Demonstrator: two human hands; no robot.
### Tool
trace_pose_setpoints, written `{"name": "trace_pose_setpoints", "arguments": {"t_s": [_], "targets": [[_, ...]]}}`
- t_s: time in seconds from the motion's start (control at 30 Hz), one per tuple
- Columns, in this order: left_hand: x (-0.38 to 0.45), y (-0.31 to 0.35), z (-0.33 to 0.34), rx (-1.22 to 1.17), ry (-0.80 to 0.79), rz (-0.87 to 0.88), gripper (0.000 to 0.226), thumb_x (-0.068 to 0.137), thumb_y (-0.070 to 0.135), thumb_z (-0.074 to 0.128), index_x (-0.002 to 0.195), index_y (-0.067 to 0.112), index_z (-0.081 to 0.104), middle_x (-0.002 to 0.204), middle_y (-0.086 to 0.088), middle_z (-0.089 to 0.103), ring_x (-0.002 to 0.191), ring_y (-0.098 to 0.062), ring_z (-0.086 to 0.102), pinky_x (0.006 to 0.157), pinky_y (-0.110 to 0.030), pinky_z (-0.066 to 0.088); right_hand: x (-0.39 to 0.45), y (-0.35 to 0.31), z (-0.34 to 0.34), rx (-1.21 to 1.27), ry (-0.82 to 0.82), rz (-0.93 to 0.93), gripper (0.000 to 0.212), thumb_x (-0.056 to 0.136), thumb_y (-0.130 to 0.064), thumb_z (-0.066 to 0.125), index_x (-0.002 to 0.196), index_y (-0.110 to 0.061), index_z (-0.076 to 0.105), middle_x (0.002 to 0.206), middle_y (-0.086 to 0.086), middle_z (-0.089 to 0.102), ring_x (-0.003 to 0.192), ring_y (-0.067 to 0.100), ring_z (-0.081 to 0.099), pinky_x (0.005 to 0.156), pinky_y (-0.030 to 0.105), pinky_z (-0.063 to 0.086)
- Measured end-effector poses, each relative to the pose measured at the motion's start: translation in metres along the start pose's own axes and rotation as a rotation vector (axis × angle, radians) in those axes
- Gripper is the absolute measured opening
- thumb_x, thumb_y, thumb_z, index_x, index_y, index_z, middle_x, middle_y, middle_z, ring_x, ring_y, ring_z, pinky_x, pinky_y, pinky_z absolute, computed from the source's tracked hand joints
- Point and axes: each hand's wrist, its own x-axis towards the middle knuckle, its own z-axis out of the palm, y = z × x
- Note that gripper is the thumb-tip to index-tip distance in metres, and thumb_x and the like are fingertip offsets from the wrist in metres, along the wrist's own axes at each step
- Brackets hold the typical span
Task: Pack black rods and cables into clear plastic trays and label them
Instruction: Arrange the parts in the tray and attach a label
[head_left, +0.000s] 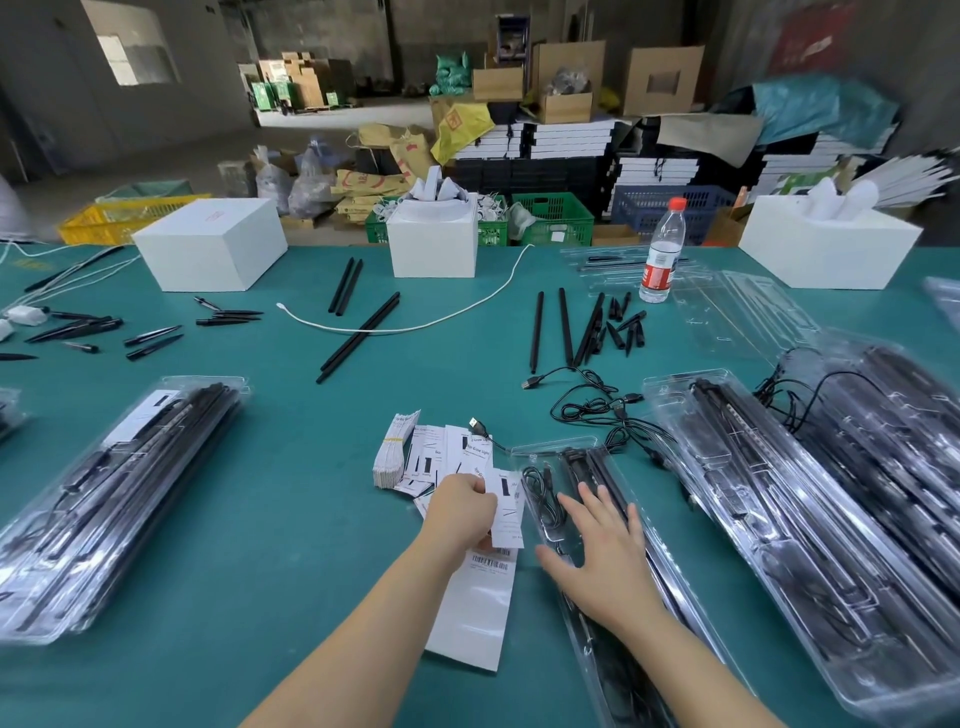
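A clear plastic tray (566, 457) with black rods and a coiled cable lies in front of me on the green table (291, 519). My right hand (597, 556) rests flat on it with fingers spread. My left hand (460, 512) pinches a white leaflet (506, 519) just left of the tray. More leaflets (410, 457) lie fanned out beyond it, and a white label sheet (478, 613) with a barcode sits under my left forearm. Loose black cables (597, 405) trail past the tray's far end.
Stacks of packed trays lie at left (119, 499) and right (810, 519). Loose black rods (358, 332), spikes (623, 332), a white cable (415, 325), a water bottle (662, 254), empty trays (737, 306) and white boxes (213, 249) occupy the far table.
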Motion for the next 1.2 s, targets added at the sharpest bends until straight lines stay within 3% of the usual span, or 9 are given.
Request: {"name": "trace_pose_setpoints", "arguments": {"t_s": [0.13,0.23,0.43,0.67,0.87,1.1,1.2], "targets": [[-0.004,0.002,0.002,0.039,0.022,0.025,0.057,0.086,-0.001,0.035,0.122,0.039,0.053,0.074,-0.003,0.057,0.046,-0.014,0.042,0.043,-0.018,0.035,0.0,0.001,-0.002,0.021,-0.013,-0.007,0.075,0.087,-0.066,0.052,0.152,-0.035,0.032,0.166,-0.006,0.013,0.152,0.009,-0.005,0.117,0.035,-0.022],[-0.006,0.006,0.009,0.082,-0.017,0.038,0.054,0.086,-0.003,0.035,0.118,0.025,0.068,0.075,-0.003,0.063,0.047,-0.015,0.042,0.048,-0.022,0.038,0.001,0.0,-0.005,0.032,-0.028,-0.011,0.076,0.086,-0.066,0.054,0.152,-0.036,0.032,0.166,-0.006,0.012,0.152,0.009,-0.005,0.117,0.034,-0.023],[-0.01,0.007,0.01,0.102,0.021,0.056,0.045,0.09,0.001,0.038,0.12,0.024,0.064,0.064,0.0,0.053,0.04,-0.011,0.036,0.037,-0.015,0.028,0.001,-0.001,-0.011,0.088,-0.054,-0.005,0.078,0.085,-0.065,0.059,0.152,-0.036,0.032,0.166,-0.007,0.012,0.152,0.007,-0.006,0.119,0.036,-0.02],[-0.016,0.008,0.003,0.133,0.123,0.102,0.044,0.089,0.004,0.04,0.121,0.026,0.061,0.064,0.004,0.052,0.047,-0.013,0.04,0.043,-0.02,0.032,0.0,-0.003,-0.014,0.146,-0.032,-0.001,0.07,0.089,-0.053,0.061,0.151,-0.032,0.037,0.165,-0.005,0.016,0.152,0.008,-0.003,0.121,0.037,-0.017],[-0.02,0.007,0.006,0.081,0.049,0.062,0.035,0.087,0.012,0.05,0.121,0.02,0.057,0.066,0.004,0.052,0.054,-0.014,0.044,0.051,-0.023,0.035,-0.005,-0.007,-0.013,0.171,0.05,0.003,0.059,0.089,-0.042,0.064,0.144,-0.026,0.049,0.16,-0.002,0.031,0.153,0.012,0.009,0.122,0.038,-0.013],[-0.026,0.003,0.009,0.13,0.061,0.044,0.032,0.086,0.014,0.056,0.117,0.019,0.058,0.082,0.002,0.061,0.068,-0.014,0.055,0.059,-0.025,0.041,-0.006,-0.007,-0.012,0.194,0.079,-0.004,0.06,0.088,-0.037,0.066,0.144,-0.023,0.049,0.158,-0.003,0.036,0.152,0.012,0.014,0.122,0.038,-0.014],[-0.026,0.004,0.012,0.049,0.046,0.039,0.029,0.088,0.009,0.054,0.115,0.017,0.059,0.078,0.001,0.06,0.063,-0.016,0.056,0.057,-0.024,0.045,-0.006,-0.006,-0.011,0.19,0.083,-0.007,0.062,0.089,-0.04,0.066,0.145,-0.022,0.048,0.157,-0.003,0.036,0.152,0.013,0.014,0.122,0.037,-0.015]]}}
